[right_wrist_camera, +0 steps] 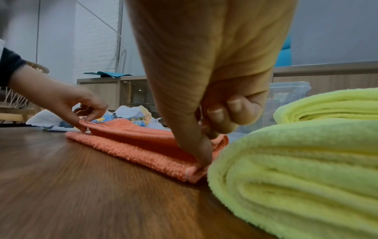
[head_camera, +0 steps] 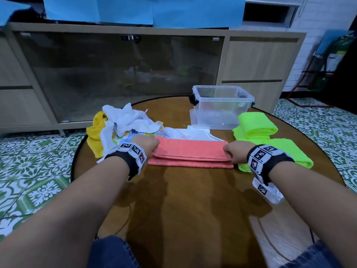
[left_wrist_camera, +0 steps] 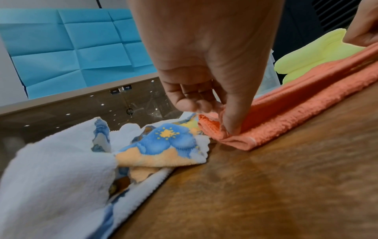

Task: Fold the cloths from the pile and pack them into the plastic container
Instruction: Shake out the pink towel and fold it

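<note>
Black wristbands [head_camera: 133,161] with square-coded white tags

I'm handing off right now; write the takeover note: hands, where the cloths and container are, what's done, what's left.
Left hand pinches the left end of the coral cloth; right hand pinches its right end.
Coral cloth lies mid-table, folded into a long strip, top layer held at both ends.
Two green cloths lie folded at the right, not packed.
Unfolded pile sits at the left.
Container stands open at the far side; it looks empty.
Left: finish the coral cloth, fold the pile, pack everything.
</note>
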Demonstrator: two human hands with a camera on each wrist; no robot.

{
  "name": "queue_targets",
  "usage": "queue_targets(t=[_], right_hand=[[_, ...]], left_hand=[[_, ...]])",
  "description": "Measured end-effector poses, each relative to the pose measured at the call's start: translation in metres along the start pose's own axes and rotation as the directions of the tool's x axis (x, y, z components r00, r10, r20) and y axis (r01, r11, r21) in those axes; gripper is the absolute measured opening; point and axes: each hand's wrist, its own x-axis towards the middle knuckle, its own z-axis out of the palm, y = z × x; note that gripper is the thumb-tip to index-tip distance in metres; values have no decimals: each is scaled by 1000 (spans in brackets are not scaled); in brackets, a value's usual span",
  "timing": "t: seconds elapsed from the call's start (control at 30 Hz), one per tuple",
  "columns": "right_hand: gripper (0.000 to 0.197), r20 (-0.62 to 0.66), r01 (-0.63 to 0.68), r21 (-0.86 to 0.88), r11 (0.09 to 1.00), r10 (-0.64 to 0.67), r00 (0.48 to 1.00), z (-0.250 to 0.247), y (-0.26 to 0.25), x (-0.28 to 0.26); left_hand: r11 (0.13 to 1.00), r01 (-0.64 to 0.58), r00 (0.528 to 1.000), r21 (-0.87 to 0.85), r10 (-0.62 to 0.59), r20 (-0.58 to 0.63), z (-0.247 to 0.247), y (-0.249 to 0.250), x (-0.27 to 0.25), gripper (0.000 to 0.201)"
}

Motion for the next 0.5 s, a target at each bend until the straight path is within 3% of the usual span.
queue_targets(t=[0.23, 0.3, 0.4, 0.5], right_hand=[[31, 224, -14, 55, 998, 1, 975, -1, -8, 2], [33, 229, -18, 79, 997, -1, 973, -2, -9, 2], [34, 172, -15, 19, 1000, 12, 985, -1, -13, 0], [30, 119, 2, -77, 997, 7, 993, 0, -19, -1]], left_hand=[[991, 30, 982, -134, -4, 189, 0, 4, 2, 24], [983, 32, 980, -181, 4, 198, 0, 4, 2, 23], [987, 24, 974, -159, 12, 225, 2, 3, 1, 37], [994, -18, 987, -111, 36, 158, 0, 4, 2, 24]])
